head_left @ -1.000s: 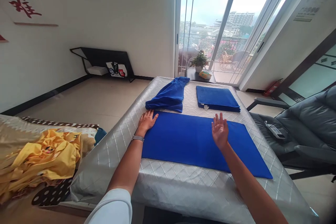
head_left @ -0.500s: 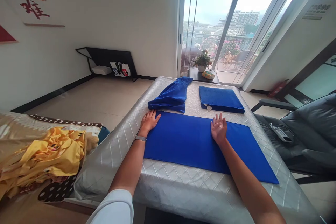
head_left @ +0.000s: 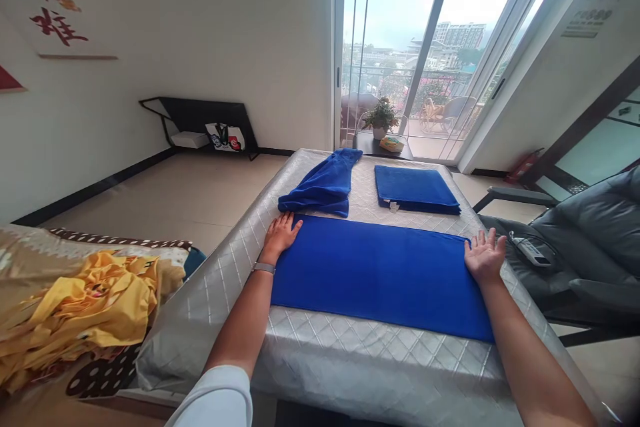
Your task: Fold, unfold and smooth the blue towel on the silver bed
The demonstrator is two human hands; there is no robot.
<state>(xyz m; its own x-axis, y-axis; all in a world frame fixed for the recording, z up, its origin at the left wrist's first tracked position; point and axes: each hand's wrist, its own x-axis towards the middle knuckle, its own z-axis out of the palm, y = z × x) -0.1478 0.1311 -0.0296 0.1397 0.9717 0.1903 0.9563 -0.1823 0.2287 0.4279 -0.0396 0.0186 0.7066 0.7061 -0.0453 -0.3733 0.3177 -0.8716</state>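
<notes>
One blue cloth (head_left: 375, 273) lies flat, lengthwise L to R, on the silvery quilted cover (head_left: 340, 353) in front of me. My L hand (head_left: 283, 239) is palm-down at its far L corner, fingers loosely apart, nothing gripped. My R hand (head_left: 486, 258) is at its R edge, palm turned up, fingers apart, nothing held; can't tell if it's touching. Just beyond: bunched blue fabric (head_left: 325, 183) on L, folded blue stack (head_left: 419, 188) w/ white tag (head_left: 393, 207) on R. Yellow clothes (head_left: 110, 307) well off L.

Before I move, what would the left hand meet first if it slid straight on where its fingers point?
Most likely the bunched blue cloth: its near edge lies just ahead of the left hand, though whether they already touch is hard to tell.
</notes>
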